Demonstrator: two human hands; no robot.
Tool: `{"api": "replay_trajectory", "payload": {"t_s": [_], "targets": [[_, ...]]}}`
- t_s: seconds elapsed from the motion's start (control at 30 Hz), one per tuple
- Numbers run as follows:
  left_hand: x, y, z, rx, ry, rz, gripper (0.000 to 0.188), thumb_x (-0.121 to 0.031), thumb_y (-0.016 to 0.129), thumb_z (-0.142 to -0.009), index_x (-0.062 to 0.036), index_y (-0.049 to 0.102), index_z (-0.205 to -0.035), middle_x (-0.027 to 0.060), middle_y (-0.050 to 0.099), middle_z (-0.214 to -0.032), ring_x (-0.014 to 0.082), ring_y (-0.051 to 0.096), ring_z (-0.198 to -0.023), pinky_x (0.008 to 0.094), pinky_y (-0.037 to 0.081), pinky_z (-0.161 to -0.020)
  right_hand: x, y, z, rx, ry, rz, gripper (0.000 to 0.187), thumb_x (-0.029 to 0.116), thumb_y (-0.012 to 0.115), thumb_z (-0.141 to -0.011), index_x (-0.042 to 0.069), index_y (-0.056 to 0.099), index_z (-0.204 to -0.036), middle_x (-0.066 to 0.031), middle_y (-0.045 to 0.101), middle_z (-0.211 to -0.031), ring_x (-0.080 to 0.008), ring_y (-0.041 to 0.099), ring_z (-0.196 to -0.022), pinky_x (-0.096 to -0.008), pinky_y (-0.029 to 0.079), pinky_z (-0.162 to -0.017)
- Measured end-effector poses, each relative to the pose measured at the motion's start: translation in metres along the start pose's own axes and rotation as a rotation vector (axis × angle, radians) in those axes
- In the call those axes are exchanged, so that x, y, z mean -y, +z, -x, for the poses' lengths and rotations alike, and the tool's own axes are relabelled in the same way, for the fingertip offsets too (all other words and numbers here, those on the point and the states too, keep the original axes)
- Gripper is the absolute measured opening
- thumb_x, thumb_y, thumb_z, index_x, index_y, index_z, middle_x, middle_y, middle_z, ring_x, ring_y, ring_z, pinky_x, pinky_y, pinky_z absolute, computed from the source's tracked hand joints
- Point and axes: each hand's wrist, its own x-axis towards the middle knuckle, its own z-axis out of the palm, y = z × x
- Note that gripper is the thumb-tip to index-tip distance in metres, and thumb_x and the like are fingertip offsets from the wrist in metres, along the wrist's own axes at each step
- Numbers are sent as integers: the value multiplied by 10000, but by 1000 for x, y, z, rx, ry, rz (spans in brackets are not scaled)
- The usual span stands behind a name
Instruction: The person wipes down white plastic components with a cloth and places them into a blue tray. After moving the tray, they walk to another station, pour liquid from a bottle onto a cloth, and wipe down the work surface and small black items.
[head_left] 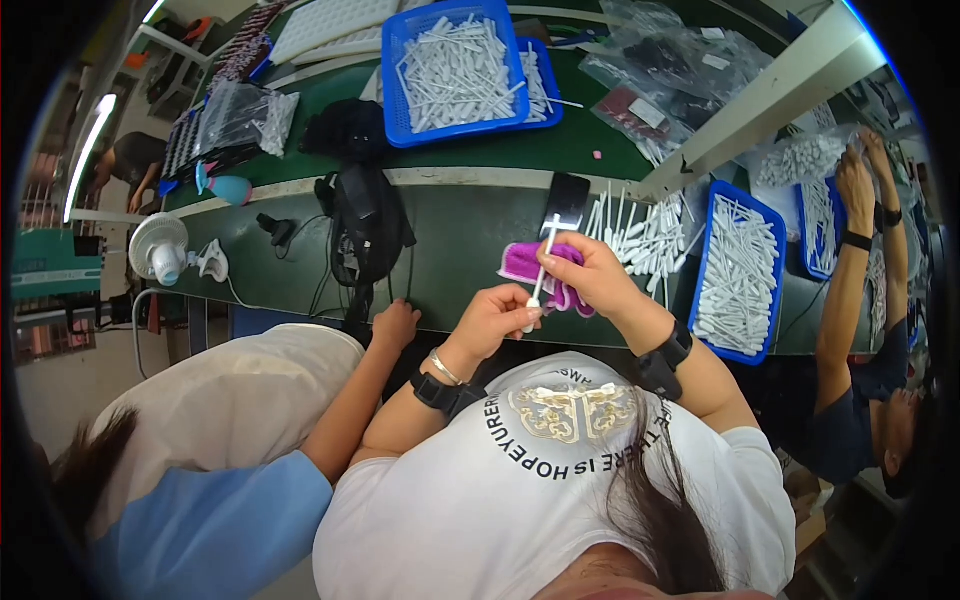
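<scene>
A white stick (541, 281) stands slightly tilted between my hands, in front of the purple cloth (521, 261), its upper end leaning right. My left hand (493, 322) pinches the lower end in a narrow grip of thumb and fingers, just in front of the cloth; my right hand (597, 275) pinches the shaft higher up, its fingers over the cloth. Whether those right fingers grasp the cloth too, I cannot tell.

To handle the piece well, I judge, I should keep both pinches light and in line, since so thin a shaft would likely bend under a sideways push. Rolling it between my fingertips should serve better than twisting my wrists, and the cloth's folds are best kept from snagging the lower end.

Right of the cloth, loose sticks (655, 240) lie heaped on the green bench (480, 215); farther right stands a blue basket (728, 352) full of them. Just beyond the cloth rests a dark slab (568, 198); well beyond it and to its left, a second filled tub (440, 136). Left of the cloth, a co-worker's hand (397, 325) rests near a black bag (365, 225), with a white fan (160, 245) farthest left.
</scene>
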Motion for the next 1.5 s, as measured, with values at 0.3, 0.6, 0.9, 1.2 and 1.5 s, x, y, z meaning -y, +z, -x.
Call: {"api": "replay_trajectory", "payload": {"t_s": [0.3, 0.6, 0.9, 1.2, 1.5], "targets": [[4, -4, -5, 2, 28, 31, 102, -128, 620, -792, -37, 575, -789, 19, 591, -672, 34, 476, -536, 150, 377, -478, -6, -5, -6, 29, -38, 54, 199, 173, 604, -823, 20, 583, -949, -5, 568, -743, -47, 513, -642, -196, 425, -540], [-14, -15, -21, -232, 163, -32, 92, -116, 593, -803, -24, 584, -802, 16, 592, -672, 32, 463, -522, 154, 362, -467, -6, -9, -11, -56, 0, 32, 155, 141, 576, -831, 27, 577, -935, 4, 557, -741, -51, 507, -655, -189, 422, -562], [-112, -173, -178, -1030, 528, -1151, 202, -181, 515, -810, -8, 613, -845, 148, 631, -756, 297, 613, -680, 376, 472, -597, -47, -43, 21, -213, 169, 21, 160, 138, 573, -834, 29, 565, -950, -22, 554, -735, -80, 519, -595, -209, 458, -515], [-156, -243, -239, -810, -5, -1685, 158, -115, 512, -775, -43, 638, -836, 184, 628, -826, 332, 612, -778, 391, 501, -697, -92, -72, 62, -505, 218, 130, 119, 112, 590, -815, 19, 588, -890, 25, 538, -717, -37, 460, -621, -182, 381, -545], [-139, -242, -219, -776, 210, -1721, 127, -92, 529, -736, -54, 645, -772, 167, 634, -833, 292, 627, -768, 394, 507, -639, -87, -59, 36, -460, 160, 112, 117, 117, 592, -817, 24, 587, -888, 27, 532, -712, -36, 459, -617, -176, 376, -549]]}}
